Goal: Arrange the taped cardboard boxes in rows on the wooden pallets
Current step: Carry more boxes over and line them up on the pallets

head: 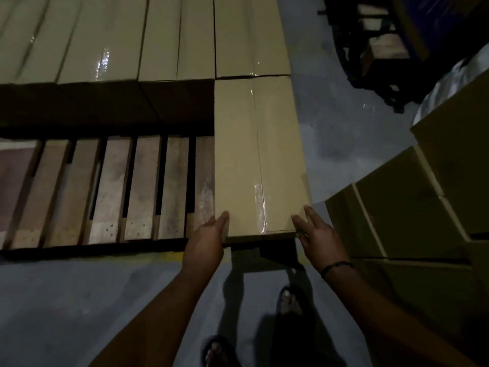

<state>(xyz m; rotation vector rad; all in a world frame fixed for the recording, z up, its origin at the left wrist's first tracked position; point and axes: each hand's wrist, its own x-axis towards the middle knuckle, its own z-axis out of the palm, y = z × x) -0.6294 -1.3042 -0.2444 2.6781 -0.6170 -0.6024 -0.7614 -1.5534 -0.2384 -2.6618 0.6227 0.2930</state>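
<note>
A taped cardboard box [260,154] is being seated at the right end of the wooden pallet [116,189], its far end butted against the back row of boxes [132,35] and its near end reaching the pallet's front edge — the placing step of a new front row, it is judged. The left hand [209,238] is laid against the box's near left corner, fingers [221,219] extended and loosely spread; the right hand [316,234] is pressed to the near right corner, likewise flat and unclenched. Nothing is gripped — the box is only steadied or nudged. Bare slats are left to its left, so the next move is judged to call for another box from the stack [423,207] on the floor at the right.
</note>
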